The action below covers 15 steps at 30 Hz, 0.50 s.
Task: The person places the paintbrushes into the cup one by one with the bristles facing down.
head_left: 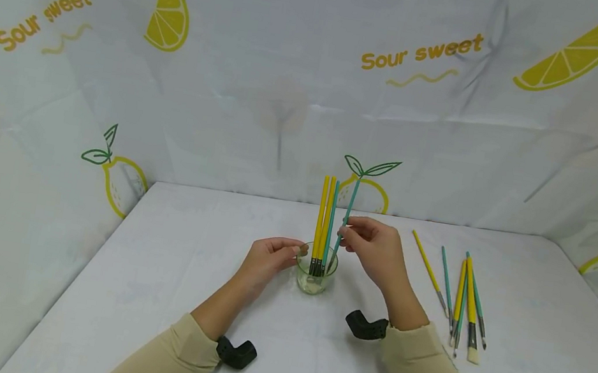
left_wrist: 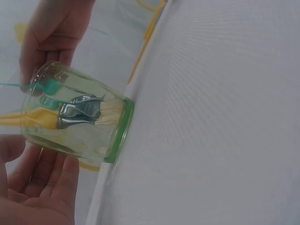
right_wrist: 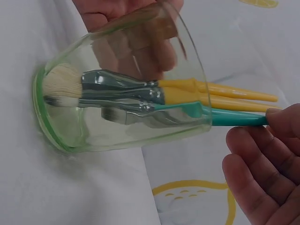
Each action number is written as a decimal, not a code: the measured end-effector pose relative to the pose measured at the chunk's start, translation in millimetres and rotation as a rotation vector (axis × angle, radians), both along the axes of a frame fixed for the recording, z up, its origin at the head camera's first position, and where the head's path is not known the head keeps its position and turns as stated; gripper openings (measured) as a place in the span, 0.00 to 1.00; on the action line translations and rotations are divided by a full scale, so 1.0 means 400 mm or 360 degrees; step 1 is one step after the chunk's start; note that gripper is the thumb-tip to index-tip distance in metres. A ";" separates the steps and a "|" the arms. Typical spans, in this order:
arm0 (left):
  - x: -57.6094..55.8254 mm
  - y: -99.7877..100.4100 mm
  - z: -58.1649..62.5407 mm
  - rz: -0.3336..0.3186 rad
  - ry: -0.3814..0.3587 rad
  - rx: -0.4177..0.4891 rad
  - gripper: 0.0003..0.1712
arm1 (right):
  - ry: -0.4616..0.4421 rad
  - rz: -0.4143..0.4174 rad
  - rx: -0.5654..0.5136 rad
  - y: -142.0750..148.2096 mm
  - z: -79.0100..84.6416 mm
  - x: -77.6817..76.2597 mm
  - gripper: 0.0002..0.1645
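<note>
A clear greenish glass cup (head_left: 311, 287) stands upright on the table. My left hand (head_left: 266, 262) holds it by its left side near the rim, thumb at the edge. My right hand (head_left: 379, 250) pinches a teal paintbrush (head_left: 351, 202) between thumb and fingers, at the cup's right side. That brush leans right, its bristle end inside the cup and off the bottom in the right wrist view. Two yellow paintbrushes (head_left: 321, 212) and another teal paintbrush (head_left: 333, 211) stand in the cup, bristles down. The pale bristles (left_wrist: 110, 112) show through the glass in the left wrist view.
Several yellow and teal paintbrushes (head_left: 471, 289) lie loosely grouped on the white table (head_left: 214, 212) to the right, bristle ends toward me. A white cloth (head_left: 218, 103) printed with lemons hangs behind the table. Each wrist carries a black camera mount (head_left: 236, 354).
</note>
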<state>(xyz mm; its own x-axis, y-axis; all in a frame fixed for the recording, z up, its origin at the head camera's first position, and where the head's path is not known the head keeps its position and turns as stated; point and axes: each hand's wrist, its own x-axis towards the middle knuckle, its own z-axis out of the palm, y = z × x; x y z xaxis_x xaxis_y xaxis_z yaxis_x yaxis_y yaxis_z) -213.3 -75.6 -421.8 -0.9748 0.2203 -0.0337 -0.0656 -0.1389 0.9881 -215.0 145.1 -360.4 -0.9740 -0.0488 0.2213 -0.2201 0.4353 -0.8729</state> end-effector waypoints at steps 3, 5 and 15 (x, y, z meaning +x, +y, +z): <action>0.000 0.001 0.000 -0.0002 0.0017 0.0007 0.16 | 0.0019 0.0008 0.0041 -0.010 -0.008 0.001 0.18; -0.001 0.002 -0.001 0.0000 0.0016 0.0019 0.15 | 0.0025 0.0009 0.0064 -0.015 -0.013 0.001 0.18; -0.004 0.001 -0.003 -0.0002 0.0021 0.0013 0.16 | -0.0048 0.0011 0.0170 -0.024 -0.030 -0.004 0.19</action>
